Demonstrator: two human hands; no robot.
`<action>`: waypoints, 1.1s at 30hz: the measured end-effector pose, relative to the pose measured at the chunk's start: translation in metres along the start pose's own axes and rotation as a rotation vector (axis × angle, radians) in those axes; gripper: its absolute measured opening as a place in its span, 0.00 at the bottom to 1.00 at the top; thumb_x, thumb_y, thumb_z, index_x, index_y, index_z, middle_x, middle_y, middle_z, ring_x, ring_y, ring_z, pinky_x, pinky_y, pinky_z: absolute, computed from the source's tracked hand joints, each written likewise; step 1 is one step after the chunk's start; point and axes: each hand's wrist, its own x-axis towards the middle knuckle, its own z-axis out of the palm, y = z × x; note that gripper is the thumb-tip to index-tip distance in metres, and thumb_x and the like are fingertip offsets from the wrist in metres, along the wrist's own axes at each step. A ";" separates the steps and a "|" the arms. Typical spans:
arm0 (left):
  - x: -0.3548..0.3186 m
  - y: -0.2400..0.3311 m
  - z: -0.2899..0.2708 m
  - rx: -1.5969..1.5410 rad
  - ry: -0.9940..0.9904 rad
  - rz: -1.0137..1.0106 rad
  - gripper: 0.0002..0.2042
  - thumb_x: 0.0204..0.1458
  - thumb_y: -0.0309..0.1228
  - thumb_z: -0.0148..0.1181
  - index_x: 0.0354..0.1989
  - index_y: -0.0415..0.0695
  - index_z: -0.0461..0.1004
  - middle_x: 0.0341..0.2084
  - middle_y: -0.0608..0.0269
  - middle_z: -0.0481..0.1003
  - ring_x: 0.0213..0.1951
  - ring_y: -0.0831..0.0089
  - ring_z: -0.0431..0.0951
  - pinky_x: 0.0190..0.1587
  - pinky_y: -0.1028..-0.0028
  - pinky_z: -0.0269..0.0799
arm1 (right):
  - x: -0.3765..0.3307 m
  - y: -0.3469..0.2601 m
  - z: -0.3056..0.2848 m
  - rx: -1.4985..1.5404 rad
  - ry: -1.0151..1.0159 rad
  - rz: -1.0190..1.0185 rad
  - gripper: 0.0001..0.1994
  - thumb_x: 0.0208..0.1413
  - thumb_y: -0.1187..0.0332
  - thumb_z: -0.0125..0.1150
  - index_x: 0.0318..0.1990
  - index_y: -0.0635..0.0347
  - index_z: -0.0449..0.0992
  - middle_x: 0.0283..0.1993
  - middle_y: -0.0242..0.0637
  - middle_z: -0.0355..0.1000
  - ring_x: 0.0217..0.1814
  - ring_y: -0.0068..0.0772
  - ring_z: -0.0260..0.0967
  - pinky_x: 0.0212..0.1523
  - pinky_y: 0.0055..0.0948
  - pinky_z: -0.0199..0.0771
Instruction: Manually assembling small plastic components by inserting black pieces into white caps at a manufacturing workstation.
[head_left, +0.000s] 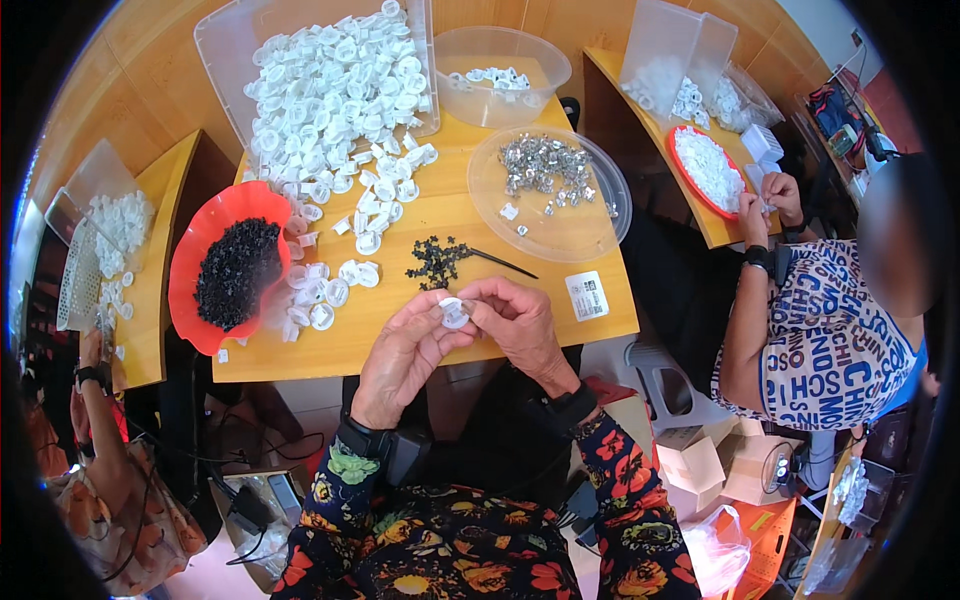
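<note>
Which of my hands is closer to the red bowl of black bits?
Left. Your left hand sits just right of the red bowl, past the loose white caps. Your right hand is farther right, pinching the same small white cap.

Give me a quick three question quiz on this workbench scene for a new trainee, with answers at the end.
1. True or false: both hands hold the small white plastic ring together.
2. What does the red bowl hold: A) metal clips, B) small black parts, C) white rings?
3. Which flat container holds the shiny metal pieces?

Key
1. True: the left hand and right hand pinch it between their fingers above the table's near edge.
2. B: small black parts.
3. The clear round lid, to the right of the white ring pile.
</note>
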 end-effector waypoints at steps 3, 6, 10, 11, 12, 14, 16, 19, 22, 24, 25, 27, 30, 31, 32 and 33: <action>-0.002 0.003 0.003 0.046 -0.040 0.001 0.11 0.61 0.28 0.46 0.46 0.35 0.67 0.37 0.53 0.74 0.39 0.66 0.77 0.44 0.70 0.75 | -0.002 -0.001 -0.001 0.017 0.007 0.019 0.06 0.56 0.78 0.56 0.41 0.68 0.74 0.35 0.30 0.74 0.34 0.14 0.69 0.36 0.15 0.71; -0.005 0.005 0.005 0.054 -0.039 0.001 0.11 0.62 0.30 0.44 0.45 0.35 0.67 0.37 0.54 0.74 0.38 0.66 0.77 0.44 0.70 0.74 | -0.002 0.000 -0.001 0.032 0.006 0.015 0.06 0.56 0.78 0.56 0.41 0.68 0.74 0.35 0.31 0.74 0.35 0.15 0.70 0.37 0.15 0.72; -0.007 0.003 0.008 0.097 0.006 0.013 0.14 0.62 0.32 0.45 0.46 0.32 0.67 0.37 0.53 0.74 0.37 0.67 0.77 0.41 0.74 0.76 | -0.003 -0.001 0.001 0.031 0.013 0.006 0.06 0.55 0.79 0.56 0.40 0.68 0.74 0.35 0.31 0.74 0.33 0.15 0.70 0.35 0.15 0.72; -0.007 0.003 0.009 0.080 0.043 0.017 0.14 0.62 0.32 0.45 0.46 0.32 0.68 0.37 0.53 0.74 0.37 0.66 0.78 0.41 0.74 0.77 | -0.003 0.000 0.001 0.031 0.012 0.006 0.06 0.55 0.79 0.56 0.40 0.68 0.74 0.35 0.31 0.74 0.33 0.15 0.70 0.35 0.15 0.72; -0.008 0.003 0.009 0.080 0.042 0.018 0.14 0.62 0.32 0.45 0.46 0.32 0.68 0.37 0.53 0.74 0.37 0.66 0.78 0.41 0.74 0.77 | -0.003 0.000 0.001 0.017 0.015 0.002 0.06 0.55 0.79 0.56 0.40 0.68 0.74 0.34 0.31 0.74 0.33 0.14 0.70 0.34 0.16 0.72; -0.008 0.002 0.008 0.086 0.042 0.007 0.13 0.62 0.30 0.44 0.45 0.32 0.68 0.38 0.54 0.74 0.39 0.67 0.76 0.43 0.72 0.74 | -0.003 0.001 0.001 0.001 0.020 -0.004 0.06 0.55 0.79 0.56 0.39 0.68 0.74 0.34 0.31 0.74 0.32 0.14 0.70 0.33 0.16 0.72; -0.010 0.002 0.010 0.115 0.036 0.017 0.13 0.61 0.31 0.46 0.46 0.32 0.68 0.38 0.53 0.74 0.39 0.67 0.77 0.43 0.72 0.75 | -0.003 0.002 -0.001 0.006 0.011 -0.007 0.06 0.55 0.79 0.56 0.40 0.67 0.74 0.33 0.30 0.74 0.31 0.14 0.69 0.32 0.15 0.72; -0.014 0.001 0.010 0.150 0.000 0.000 0.14 0.60 0.32 0.48 0.46 0.32 0.68 0.38 0.52 0.75 0.39 0.66 0.77 0.43 0.73 0.76 | -0.003 0.002 0.002 0.017 0.061 -0.007 0.05 0.56 0.77 0.56 0.39 0.67 0.74 0.31 0.27 0.72 0.29 0.12 0.68 0.29 0.15 0.70; -0.017 -0.003 0.006 0.132 -0.015 -0.018 0.14 0.60 0.31 0.50 0.47 0.32 0.68 0.37 0.53 0.75 0.39 0.66 0.77 0.44 0.73 0.76 | -0.011 -0.006 0.002 -0.027 0.225 0.039 0.06 0.55 0.76 0.56 0.40 0.66 0.74 0.29 0.27 0.71 0.25 0.13 0.65 0.25 0.14 0.65; -0.019 -0.002 0.004 0.104 0.004 -0.008 0.14 0.59 0.31 0.50 0.47 0.32 0.68 0.37 0.53 0.75 0.40 0.66 0.77 0.44 0.73 0.76 | -0.018 -0.008 -0.012 -0.110 0.296 0.030 0.06 0.56 0.76 0.56 0.40 0.66 0.74 0.28 0.27 0.70 0.24 0.12 0.64 0.24 0.14 0.64; -0.020 0.000 0.004 0.106 0.025 0.012 0.14 0.59 0.31 0.50 0.47 0.32 0.68 0.37 0.53 0.75 0.40 0.65 0.77 0.44 0.72 0.76 | -0.022 -0.011 -0.020 -0.187 0.366 0.020 0.06 0.56 0.75 0.56 0.40 0.66 0.75 0.28 0.27 0.70 0.23 0.12 0.63 0.23 0.14 0.63; -0.021 0.001 0.004 0.100 0.046 0.032 0.14 0.59 0.31 0.51 0.47 0.32 0.68 0.37 0.54 0.75 0.40 0.65 0.77 0.44 0.72 0.76 | -0.023 -0.017 -0.031 -0.221 0.434 0.008 0.05 0.55 0.76 0.56 0.38 0.66 0.75 0.26 0.26 0.70 0.22 0.11 0.62 0.23 0.14 0.62; -0.021 0.003 0.002 0.083 0.050 0.074 0.14 0.59 0.31 0.51 0.47 0.32 0.67 0.37 0.54 0.75 0.41 0.65 0.77 0.45 0.72 0.76 | -0.023 -0.020 -0.039 -0.554 0.431 -0.007 0.03 0.53 0.76 0.58 0.34 0.64 0.75 0.21 0.25 0.69 0.23 0.11 0.65 0.24 0.16 0.64; -0.021 0.003 -0.001 0.067 0.041 0.080 0.13 0.59 0.30 0.50 0.47 0.33 0.68 0.38 0.54 0.75 0.41 0.65 0.77 0.46 0.71 0.75 | -0.022 -0.022 -0.038 -0.558 0.429 -0.005 0.03 0.53 0.76 0.58 0.34 0.64 0.75 0.21 0.25 0.69 0.23 0.11 0.65 0.24 0.16 0.64; -0.021 0.004 -0.003 0.052 0.033 0.086 0.12 0.60 0.28 0.49 0.47 0.34 0.68 0.39 0.55 0.74 0.42 0.65 0.77 0.47 0.70 0.74 | -0.020 -0.024 -0.035 -0.663 0.394 -0.023 0.03 0.52 0.76 0.58 0.33 0.64 0.75 0.22 0.29 0.70 0.23 0.15 0.66 0.24 0.18 0.65; -0.021 0.006 -0.005 0.048 0.035 0.090 0.12 0.60 0.28 0.49 0.47 0.34 0.68 0.39 0.55 0.74 0.42 0.65 0.77 0.47 0.70 0.74 | -0.018 -0.025 -0.032 -0.767 0.356 -0.041 0.03 0.51 0.76 0.59 0.33 0.64 0.75 0.23 0.33 0.71 0.23 0.18 0.68 0.25 0.20 0.66</action>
